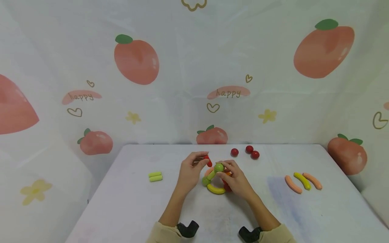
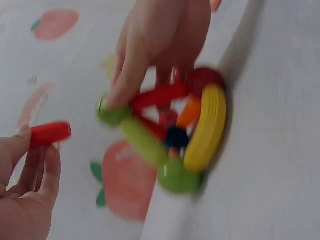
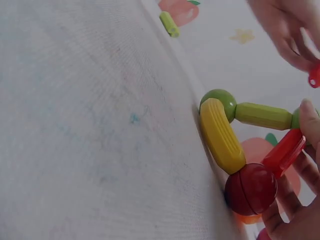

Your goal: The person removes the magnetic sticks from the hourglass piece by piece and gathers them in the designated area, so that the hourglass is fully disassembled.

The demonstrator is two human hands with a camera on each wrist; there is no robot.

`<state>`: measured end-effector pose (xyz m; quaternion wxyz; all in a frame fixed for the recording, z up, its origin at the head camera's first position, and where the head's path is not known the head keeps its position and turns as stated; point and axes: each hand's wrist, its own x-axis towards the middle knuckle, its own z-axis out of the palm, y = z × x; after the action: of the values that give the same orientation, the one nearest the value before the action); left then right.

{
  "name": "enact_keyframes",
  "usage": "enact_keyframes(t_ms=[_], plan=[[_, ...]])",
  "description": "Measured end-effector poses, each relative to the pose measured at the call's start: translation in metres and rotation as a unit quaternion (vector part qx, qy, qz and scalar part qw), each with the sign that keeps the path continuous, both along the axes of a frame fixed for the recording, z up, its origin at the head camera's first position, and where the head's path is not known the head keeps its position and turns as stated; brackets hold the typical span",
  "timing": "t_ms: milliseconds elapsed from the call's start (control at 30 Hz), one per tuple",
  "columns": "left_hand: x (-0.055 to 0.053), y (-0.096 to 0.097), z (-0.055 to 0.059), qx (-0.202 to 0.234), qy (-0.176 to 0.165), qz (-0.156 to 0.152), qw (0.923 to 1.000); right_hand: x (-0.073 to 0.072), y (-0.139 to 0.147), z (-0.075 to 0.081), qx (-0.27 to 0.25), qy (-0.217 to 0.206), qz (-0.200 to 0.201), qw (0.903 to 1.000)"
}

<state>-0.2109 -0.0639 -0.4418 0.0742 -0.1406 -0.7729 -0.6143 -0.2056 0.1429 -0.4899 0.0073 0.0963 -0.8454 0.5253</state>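
Note:
My left hand (image 1: 189, 173) pinches a short red stick (image 1: 208, 161) between thumb and fingers, apart from a structure of balls and sticks. The right hand (image 1: 239, 180) grips that structure at its upper green ball (image 1: 218, 167). A light green stick (image 2: 143, 141) slants from this ball down to a lower green ball (image 2: 179, 176). From there a curved yellow stick (image 3: 222, 135) runs to a dark red ball (image 3: 251, 189). Another red stick (image 3: 284, 152) rises from the dark red ball toward the gripped one. Behind, a dark blue ball (image 2: 176, 136) and an orange stick (image 2: 189, 112) are partly hidden.
Two light green sticks (image 1: 155, 176) lie on the white table (image 1: 121, 209) at left. Three dark red balls (image 1: 249, 149) sit near its back edge. At right are two pink curved sticks (image 1: 293, 184) and a yellow curved stick (image 1: 302, 181). A printed cloth (image 1: 179, 67) hangs behind.

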Motion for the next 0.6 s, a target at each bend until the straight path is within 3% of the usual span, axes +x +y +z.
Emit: enact_keyframes(t_ms=[167,333,467,600], plan=[[-0.008,-0.057,-0.009,-0.007,-0.066,0.093,0.9935,0.000,0.000,0.001,-0.004,-0.011,-0.002,0.9999],[-0.018,-0.116,-0.021,-0.089,-0.092,0.173,0.9766,0.000,0.000,0.001,-0.012,-0.015,0.000,0.9998],[-0.023,-0.154,-0.031,-0.150,-0.133,0.196,0.9599,0.000,0.000,0.001,-0.009,-0.017,0.001,0.9998],[-0.023,-0.176,-0.040,-0.172,-0.173,0.202,0.9485,0.000,-0.001,0.000,-0.006,-0.022,-0.002,0.9997]])
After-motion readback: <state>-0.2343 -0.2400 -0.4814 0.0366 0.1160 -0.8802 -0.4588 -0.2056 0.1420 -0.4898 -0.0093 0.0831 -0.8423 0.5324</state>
